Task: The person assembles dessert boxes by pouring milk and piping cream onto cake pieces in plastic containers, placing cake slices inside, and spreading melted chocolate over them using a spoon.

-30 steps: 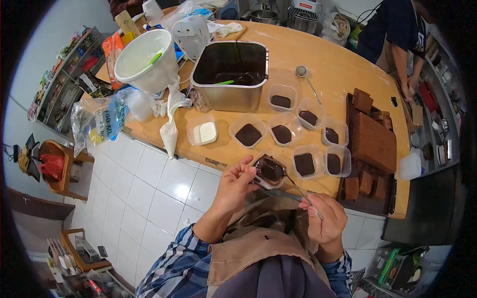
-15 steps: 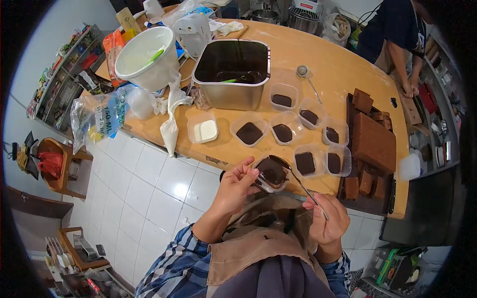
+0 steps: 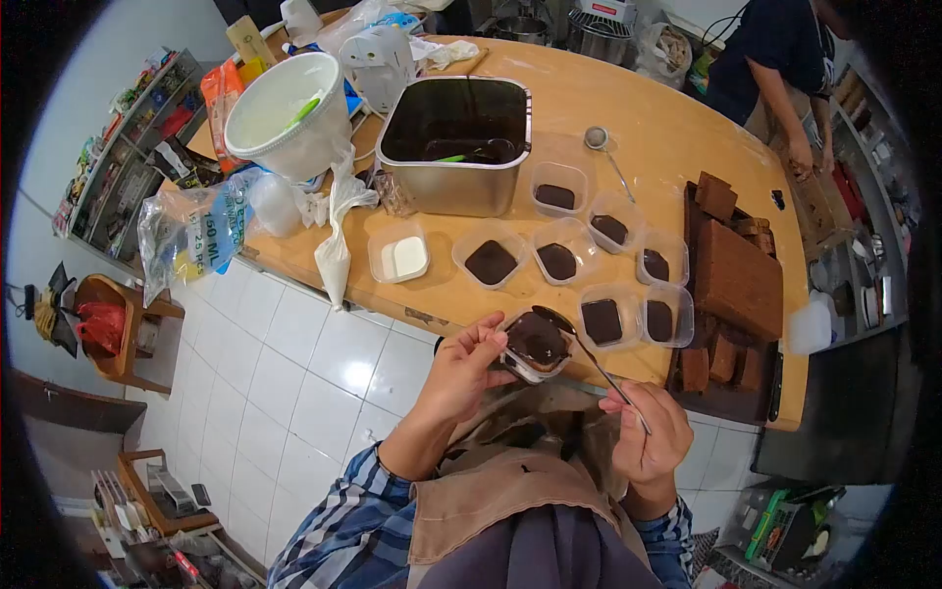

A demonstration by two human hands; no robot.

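My left hand [image 3: 468, 365] is closed around the side of a small clear plastic cup [image 3: 533, 371], held tilted just off the table's front edge. Dark glossy chocolate [image 3: 540, 339] covers the top inside it, with a paler layer under it at the wall. Between the fingers of my right hand [image 3: 648, 432] is the handle of a metal spoon [image 3: 601, 370]. Its chocolate-coated bowl rests at the cup's far right rim. Several clear cups, such as this cup [image 3: 601, 319], stand beyond, holding dark chocolate. One cup [image 3: 401, 255] has a white filling instead.
A deep metal pan [image 3: 451, 191] of chocolate stands behind the cups, beside a white bowl [image 3: 334, 128] and a piping bag [image 3: 337, 226]. Brown cake [image 3: 736, 285] lies on a dark tray at right. A small strainer [image 3: 597, 137] lies farther back. Another person [image 3: 765, 69] works at far right.
The chocolate in the held cup has spread more evenly toward the walls, and the cup is tilted slightly differently. The spoon barely moves. The other person's hands have shifted.
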